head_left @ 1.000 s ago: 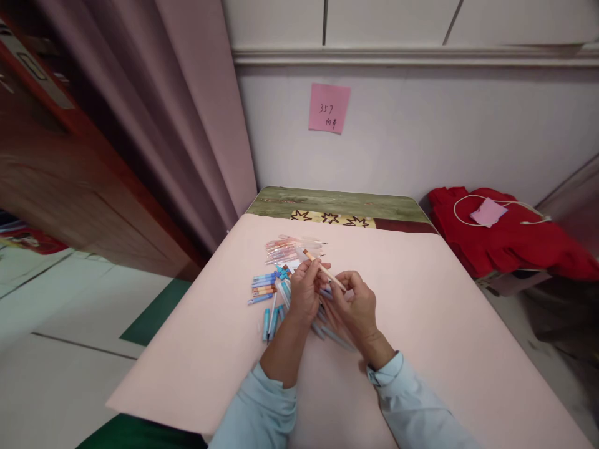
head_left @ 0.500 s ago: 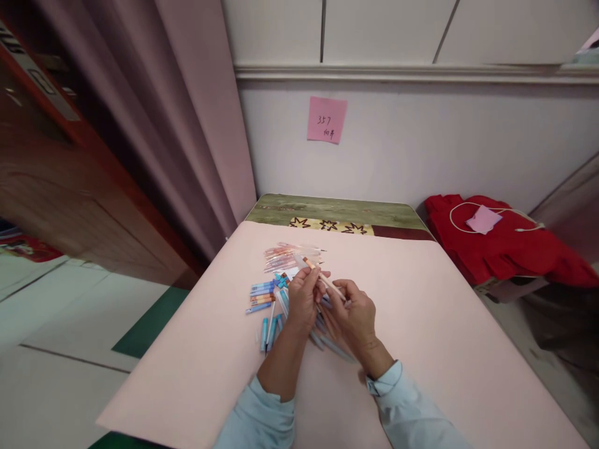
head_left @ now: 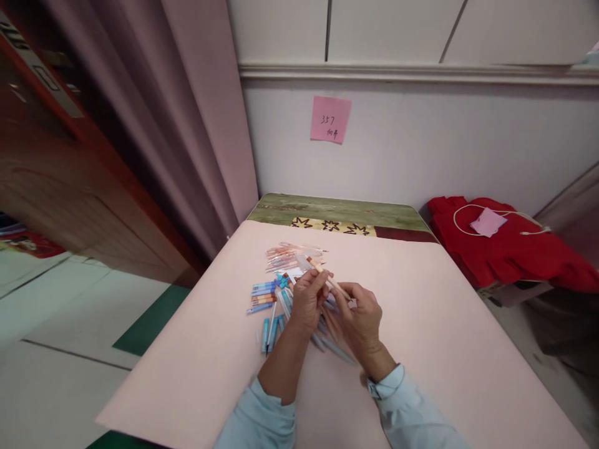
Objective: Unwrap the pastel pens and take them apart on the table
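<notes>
Both my hands are over the pile of pen parts, working on one pen. My left hand (head_left: 309,302) pinches the upper part of a cream-and-orange pen (head_left: 319,266) with a brown end pointing away. My right hand (head_left: 362,315) has its fingers closed round the lower, thin end, where a dark tip shows. Below and between the hands lie pale clear pen barrels (head_left: 337,352), partly covered by my wrists. Just left are blue and orange pen pieces (head_left: 262,292) in a stack and teal pieces (head_left: 270,335). Beyond my left hand lie clear pinkish refills (head_left: 285,257).
The pieces lie on a pink-covered table (head_left: 435,349) with a green patterned far edge (head_left: 318,202). A pink note (head_left: 330,119) is stuck on the wall. Red cloth (head_left: 449,231) with a white cord sits at the right; a curtain (head_left: 206,125) and wooden door stand left.
The view has shifted slightly. Both hands keep their grip on the pen, and a dark tip now shows at its lower end by my right fingers.
</notes>
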{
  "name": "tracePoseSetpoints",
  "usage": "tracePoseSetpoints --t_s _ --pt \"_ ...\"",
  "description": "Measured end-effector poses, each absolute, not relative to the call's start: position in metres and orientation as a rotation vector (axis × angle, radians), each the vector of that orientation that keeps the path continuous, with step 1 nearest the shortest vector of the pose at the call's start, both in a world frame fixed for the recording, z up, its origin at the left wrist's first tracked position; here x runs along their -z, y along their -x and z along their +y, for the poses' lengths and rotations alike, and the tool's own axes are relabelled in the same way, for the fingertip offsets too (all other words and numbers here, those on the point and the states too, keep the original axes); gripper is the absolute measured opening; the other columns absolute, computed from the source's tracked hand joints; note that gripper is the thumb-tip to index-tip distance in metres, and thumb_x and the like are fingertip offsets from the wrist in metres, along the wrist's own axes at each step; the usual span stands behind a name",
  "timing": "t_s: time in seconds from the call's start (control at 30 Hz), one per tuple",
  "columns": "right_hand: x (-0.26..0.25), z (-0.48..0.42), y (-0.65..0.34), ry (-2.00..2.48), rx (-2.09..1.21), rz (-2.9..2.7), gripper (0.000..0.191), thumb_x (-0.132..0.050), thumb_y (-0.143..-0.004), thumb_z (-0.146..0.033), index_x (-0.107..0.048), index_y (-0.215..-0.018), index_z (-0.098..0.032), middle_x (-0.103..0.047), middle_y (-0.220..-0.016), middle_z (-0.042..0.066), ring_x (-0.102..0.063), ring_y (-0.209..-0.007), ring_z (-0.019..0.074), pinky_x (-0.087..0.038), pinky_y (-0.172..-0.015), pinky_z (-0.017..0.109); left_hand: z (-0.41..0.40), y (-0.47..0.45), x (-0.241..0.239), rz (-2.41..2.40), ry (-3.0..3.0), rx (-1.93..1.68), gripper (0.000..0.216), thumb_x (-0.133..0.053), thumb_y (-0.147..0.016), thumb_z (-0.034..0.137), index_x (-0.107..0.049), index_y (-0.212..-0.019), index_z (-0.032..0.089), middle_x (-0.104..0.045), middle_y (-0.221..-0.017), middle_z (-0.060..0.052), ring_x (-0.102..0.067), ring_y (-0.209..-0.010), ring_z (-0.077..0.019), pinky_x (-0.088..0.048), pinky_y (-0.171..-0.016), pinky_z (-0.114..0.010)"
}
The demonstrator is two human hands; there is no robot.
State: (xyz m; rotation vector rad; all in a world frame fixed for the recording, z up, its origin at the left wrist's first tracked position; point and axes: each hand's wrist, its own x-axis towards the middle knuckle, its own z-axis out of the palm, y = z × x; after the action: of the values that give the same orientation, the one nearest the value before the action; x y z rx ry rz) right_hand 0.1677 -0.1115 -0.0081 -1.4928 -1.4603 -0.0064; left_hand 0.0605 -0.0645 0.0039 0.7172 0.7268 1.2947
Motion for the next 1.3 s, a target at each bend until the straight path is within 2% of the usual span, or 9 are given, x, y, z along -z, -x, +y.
tracePoseSetpoints --t_s 0.17,0.4,0.47,0.53,0.6,0.77,1.17,1.3 --pt "0.011 -0.112 -0.168 1.515 0.002 -1.515 0.029 -0.052 -0.095 -0.043 -0.070 -0.086 -0.023 -0.072 -0.075 0.000 -0.059 -0.067 0.0156 -0.040 -0.073 0.027 -0.064 -0.058 -0.004 0.722 -0.759 -1.269 0.026 -0.074 -0.075 0.037 -0.071 -0.081 0.012 -0.045 -0.047 0.005 -0.035 -0.043 -0.0025 -0.026 -0.045 -0.016" --pt "0.009 -0.115 -0.169 1.549 -0.020 -1.642 0.042 -0.038 -0.101 -0.037 -0.068 -0.076 -0.022 -0.067 -0.066 0.001 -0.056 -0.063 0.0158 -0.036 -0.065 0.026 -0.065 -0.058 -0.002 0.736 -0.793 -1.255 0.027 -0.072 -0.077 0.039 -0.070 -0.080 0.012 -0.045 -0.046 0.005 -0.034 -0.043 -0.0032 -0.026 -0.046 -0.017" --pt "0.009 -0.114 -0.168 1.529 -0.023 -1.636 0.038 -0.040 -0.100 -0.039 -0.069 -0.080 -0.022 -0.068 -0.067 0.001 -0.058 -0.066 0.0159 -0.037 -0.068 0.026 -0.065 -0.059 -0.003 0.746 -0.770 -1.280 0.026 -0.072 -0.077 0.038 -0.067 -0.078 0.013 -0.044 -0.045 0.006 -0.034 -0.042 -0.0033 -0.027 -0.047 -0.017" --pt "0.009 -0.113 -0.167 1.508 -0.003 -1.587 0.030 -0.049 -0.096 -0.043 -0.069 -0.093 -0.021 -0.069 -0.073 0.001 -0.060 -0.070 0.0164 -0.039 -0.073 0.027 -0.065 -0.060 -0.003 0.750 -0.721 -1.316 0.025 -0.074 -0.075 0.037 -0.064 -0.075 0.014 -0.044 -0.046 0.007 -0.034 -0.042 -0.0034 -0.027 -0.046 -0.017" --pt "0.009 -0.112 -0.166 1.501 0.034 -1.527 0.029 -0.058 -0.090 -0.046 -0.067 -0.099 -0.020 -0.068 -0.073 0.001 -0.060 -0.071 0.0166 -0.040 -0.075 0.028 -0.065 -0.061 -0.004 0.751 -0.689 -1.334 0.026 -0.076 -0.072 0.036 -0.060 -0.072 0.015 -0.044 -0.046 0.007 -0.034 -0.042 -0.0035 -0.026 -0.045 -0.017" --pt "0.004 -0.113 -0.164 1.444 0.066 -1.526 0.022 -0.061 -0.091 -0.038 -0.065 -0.078 -0.021 -0.065 -0.066 -0.002 -0.055 -0.062 0.0127 -0.039 -0.075 0.028 -0.065 -0.060 -0.003 0.748 -0.715 -1.313 0.026 -0.076 -0.072 0.035 -0.062 -0.071 0.014 -0.045 -0.046 0.007 -0.035 -0.041 -0.0031 -0.027 -0.045 -0.017" --pt "0.009 -0.115 -0.168 1.461 0.041 -1.557 0.021 -0.056 -0.094 -0.036 -0.067 -0.085 -0.021 -0.070 -0.071 -0.001 -0.057 -0.064 0.0144 -0.039 -0.070 0.027 -0.067 -0.059 -0.007 0.753 -0.759 -1.269 0.026 -0.075 -0.073 0.037 -0.069 -0.075 0.011 -0.048 -0.045 0.005 -0.038 -0.041 -0.0026 -0.029 -0.044 -0.016" --pt "0.009 -0.113 -0.168 1.471 0.049 -1.499 0.018 -0.059 -0.092 -0.036 -0.066 -0.086 -0.021 -0.069 -0.073 -0.001 -0.058 -0.069 0.0150 -0.040 -0.072 0.027 -0.065 -0.059 -0.008 0.760 -0.726 -1.321 0.029 -0.077 -0.071 0.037 -0.070 -0.084 0.012 -0.060 -0.059 0.001 -0.042 -0.043 -0.0019 -0.025 -0.039 -0.015"
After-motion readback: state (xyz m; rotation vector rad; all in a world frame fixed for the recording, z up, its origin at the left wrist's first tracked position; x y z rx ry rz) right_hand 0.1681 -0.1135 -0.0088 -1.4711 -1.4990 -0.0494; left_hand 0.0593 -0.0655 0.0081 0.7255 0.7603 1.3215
